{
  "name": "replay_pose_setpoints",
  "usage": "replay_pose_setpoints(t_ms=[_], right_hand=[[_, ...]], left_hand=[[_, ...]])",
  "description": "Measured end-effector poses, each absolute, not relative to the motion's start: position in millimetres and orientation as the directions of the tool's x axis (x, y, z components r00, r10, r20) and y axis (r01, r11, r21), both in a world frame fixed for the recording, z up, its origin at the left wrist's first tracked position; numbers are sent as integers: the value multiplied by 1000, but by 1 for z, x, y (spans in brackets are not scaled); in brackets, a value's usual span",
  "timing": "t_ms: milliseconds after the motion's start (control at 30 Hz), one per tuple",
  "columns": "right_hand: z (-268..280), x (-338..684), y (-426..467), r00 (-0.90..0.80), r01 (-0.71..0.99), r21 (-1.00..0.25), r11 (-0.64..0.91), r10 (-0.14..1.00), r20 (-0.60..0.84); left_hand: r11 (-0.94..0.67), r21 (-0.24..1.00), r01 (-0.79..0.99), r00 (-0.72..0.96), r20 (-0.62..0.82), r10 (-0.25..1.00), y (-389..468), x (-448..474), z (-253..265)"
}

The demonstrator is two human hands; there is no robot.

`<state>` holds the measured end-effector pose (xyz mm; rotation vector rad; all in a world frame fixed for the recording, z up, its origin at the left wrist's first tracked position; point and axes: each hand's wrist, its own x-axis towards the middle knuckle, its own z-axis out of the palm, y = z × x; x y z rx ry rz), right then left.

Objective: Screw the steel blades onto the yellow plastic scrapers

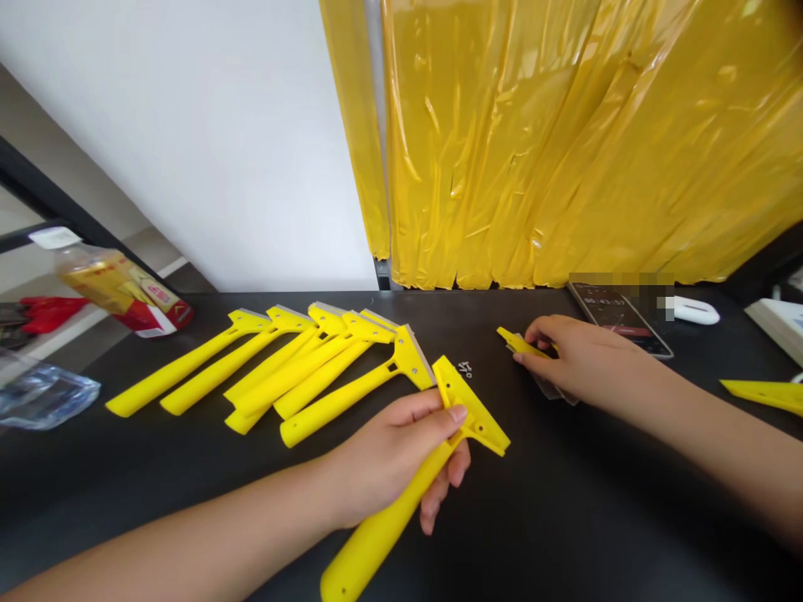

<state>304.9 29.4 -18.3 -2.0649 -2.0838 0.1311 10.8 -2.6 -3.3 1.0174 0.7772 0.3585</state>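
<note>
My left hand (382, 460) grips a yellow scraper handle (392, 531) just below its wide head. The head faces up with its small holes showing, and no blade is visible on it. Between thumb and fingers, my right hand (586, 364) pinches a small yellow plastic plate (515, 341). Thin metal blades (552, 389) lie on the table under that hand. Small screws (465, 369) sit in a little pile beyond the scraper head. To the left, several yellow scrapers (201, 372) with metal blade edges lie side by side, some overlapping.
A phone (621, 318) and a white case (695, 310) lie behind my right hand. A yellow piece (762, 393) is at the right edge. A tilted drink bottle (122, 288) and clear plastic (47, 393) are on the left. Yellow sheeting (533, 142) hangs at the back.
</note>
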Motion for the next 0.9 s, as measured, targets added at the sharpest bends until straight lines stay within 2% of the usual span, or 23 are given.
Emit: replay_pose_setpoints(t_ms=[133,333,433,533,667,733,800,900], right_hand=[[-18,303,30,-12,986,-164,32,993,121],[-5,301,25,-17,997,-68,36,964,266],[6,291,4,-141,989,-11,151,945,294],[10,278,-25,-347,938,112,328,892,291],[4,271,-44,-450,891,71,448,855,258],[-1,275,-38,-418,908,95,408,867,271],[-6,282,-26,-319,947,134,292,903,288],[-14,296,-4,-158,986,82,142,957,244]], left_hand=[[493,866,82,693,-405,597,-1,10,-5],[482,873,80,688,-398,607,-2,9,-7],[480,873,84,679,-403,614,-2,10,-8],[478,875,74,690,-392,609,-1,10,-9],[464,882,84,727,-372,577,3,8,-11],[460,883,90,743,-367,560,5,7,-12],[460,883,96,751,-368,548,5,7,-12],[456,883,109,750,-374,545,5,6,-10]])
